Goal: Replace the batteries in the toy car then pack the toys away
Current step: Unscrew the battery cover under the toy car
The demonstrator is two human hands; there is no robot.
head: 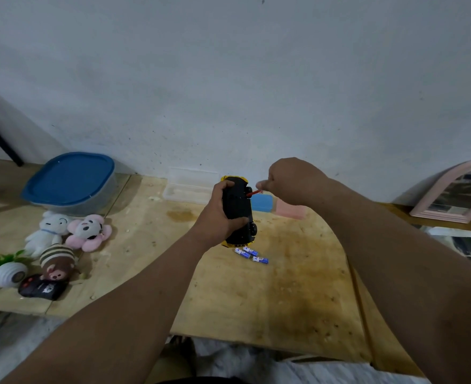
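Note:
My left hand (pixel 219 214) grips a yellow toy car (pixel 238 209), held on end above the table with its black underside facing me. My right hand (pixel 289 182) is closed on a red-handled screwdriver (pixel 253 193) whose tip touches the car's underside near the upper wheel. Three blue batteries (pixel 250 254) lie on the wooden table (pixel 284 286) just below the car. Plush toys sit at the left: a white one (pixel 47 231), a pink one (pixel 89 231) and a brown striped one (pixel 58 261). A black remote control (pixel 43 288) lies in front of them.
A clear bin with a blue lid (pixel 69 180) stands at the back left. A clear plastic box (pixel 190 185) sits against the wall, with a blue block (pixel 262 202) and a pink block (pixel 291 210) beside the car. A pink-framed mirror (pixel 455 191) leans at the right. A white ball-like object (pixel 8 274) is at far left.

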